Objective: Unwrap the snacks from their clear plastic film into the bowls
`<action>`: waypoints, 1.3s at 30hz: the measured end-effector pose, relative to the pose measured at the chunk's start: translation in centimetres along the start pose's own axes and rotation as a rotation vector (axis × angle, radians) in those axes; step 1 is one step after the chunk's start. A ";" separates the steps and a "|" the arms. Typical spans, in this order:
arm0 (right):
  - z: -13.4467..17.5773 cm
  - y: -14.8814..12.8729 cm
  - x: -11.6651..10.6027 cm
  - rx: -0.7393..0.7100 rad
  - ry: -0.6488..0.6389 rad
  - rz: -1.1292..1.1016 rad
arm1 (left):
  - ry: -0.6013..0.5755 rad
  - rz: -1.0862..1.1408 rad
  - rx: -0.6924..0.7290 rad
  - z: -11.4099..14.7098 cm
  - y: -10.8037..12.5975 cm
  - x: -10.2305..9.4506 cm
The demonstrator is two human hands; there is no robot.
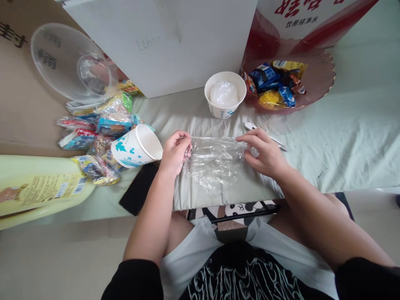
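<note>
A clear, crinkled plastic bag is stretched between my hands above the cloth. My left hand pinches its upper left corner, the fingers curled in. At the opposite corner, my right hand holds the edge with thumb and fingertips. Partly hidden behind my right hand lies a slim white and silver tool, its kind unclear. Beyond the bag stands an upright paper cup with crumpled clear plastic inside. Left of my left hand, another paper cup with blue leaf print leans tilted against snack packets.
A pink ribbed bowl with wrapped snacks sits back right. Behind the cups stand a white box and a red-and-white carton. A black phone lies by my left forearm, a yellow bottle farther left, and a clear tub behind.
</note>
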State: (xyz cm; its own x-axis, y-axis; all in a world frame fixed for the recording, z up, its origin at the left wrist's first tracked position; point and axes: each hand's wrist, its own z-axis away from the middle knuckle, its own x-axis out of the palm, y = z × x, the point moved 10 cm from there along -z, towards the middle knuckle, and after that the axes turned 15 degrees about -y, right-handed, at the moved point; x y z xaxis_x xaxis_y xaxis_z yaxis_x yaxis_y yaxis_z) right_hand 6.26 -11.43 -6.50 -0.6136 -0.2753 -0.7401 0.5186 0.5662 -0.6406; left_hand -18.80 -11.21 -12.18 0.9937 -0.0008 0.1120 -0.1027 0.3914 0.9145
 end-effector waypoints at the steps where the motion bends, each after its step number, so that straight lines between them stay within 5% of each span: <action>1: -0.1 0.0 0.5 -0.015 -0.041 0.017 | 0.001 0.000 -0.002 0.0 0.0 0.0; 5: -0.2 -0.4 1.2 -0.096 -0.106 0.088 | 0.005 -0.001 -0.012 0.0 -0.1 -0.1; 12: -0.1 -1.0 -0.1 -0.091 -0.025 0.047 | 0.007 -0.007 0.013 0.0 0.0 -0.4; 20: -0.4 -0.9 2.3 -0.060 -0.209 0.018 | 0.002 -0.109 0.040 0.0 -0.3 -0.3; 25: -0.4 -0.2 2.8 -0.006 -0.250 -0.007 | 0.187 -0.485 0.351 1.4 2.7 -1.2; 29: -0.4 -0.2 2.9 0.000 -0.254 0.001 | 0.276 -0.807 0.656 3.5 5.2 0.1; 35: -0.5 -0.4 3.1 -0.004 -0.268 0.017 | 0.167 -0.828 0.625 2.4 4.5 0.7; 39: -0.5 -0.2 3.2 0.014 -0.281 0.016 | 0.264 -0.861 0.603 2.7 5.0 0.2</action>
State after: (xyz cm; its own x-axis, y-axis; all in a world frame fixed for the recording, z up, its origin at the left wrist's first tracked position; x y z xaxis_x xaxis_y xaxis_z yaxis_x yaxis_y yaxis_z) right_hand 3.85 -12.04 -8.61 -0.4171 -0.4723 -0.7765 0.5359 0.5622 -0.6299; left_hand -19.26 -11.70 -6.55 0.7136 0.1675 -0.6803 0.7006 -0.1629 0.6947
